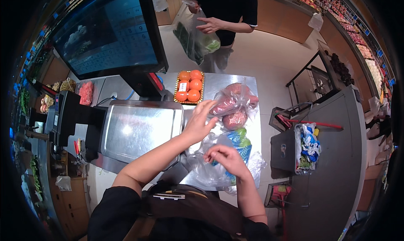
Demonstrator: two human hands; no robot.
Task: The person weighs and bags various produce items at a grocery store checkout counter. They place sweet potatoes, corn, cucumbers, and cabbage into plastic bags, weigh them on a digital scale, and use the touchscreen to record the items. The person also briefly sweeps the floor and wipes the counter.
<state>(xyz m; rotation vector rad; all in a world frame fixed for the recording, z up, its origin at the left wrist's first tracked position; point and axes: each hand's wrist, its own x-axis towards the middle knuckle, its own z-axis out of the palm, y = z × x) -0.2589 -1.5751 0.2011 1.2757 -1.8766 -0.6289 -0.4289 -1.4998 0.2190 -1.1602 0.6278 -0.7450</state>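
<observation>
My left hand (200, 124) is stretched over the metal counter, its thumb apart from the fingers. Its fingertips are at the left edge of a knotted clear plastic bag (235, 102) of reddish produce; whether they touch it is unclear. My right hand (228, 159), fingers curled, hovers over or rests on a crumpled clear plastic bag (202, 167). A grip on that film cannot be made out. Partly under this hand lies a blue-patterned pack (244, 148) with green produce. Orange round fruits (193, 84) sit in a gold-rimmed tray (175, 91) beyond my left hand.
A weighing scale's steel plate (140, 130) is left of my hands, below a large touchscreen (107, 32). Across the counter, a person (221, 7) holds a clear bag of green vegetables (197, 40). To the right stand a grey bin (282, 155) with rubbish and a grey counter (331, 165).
</observation>
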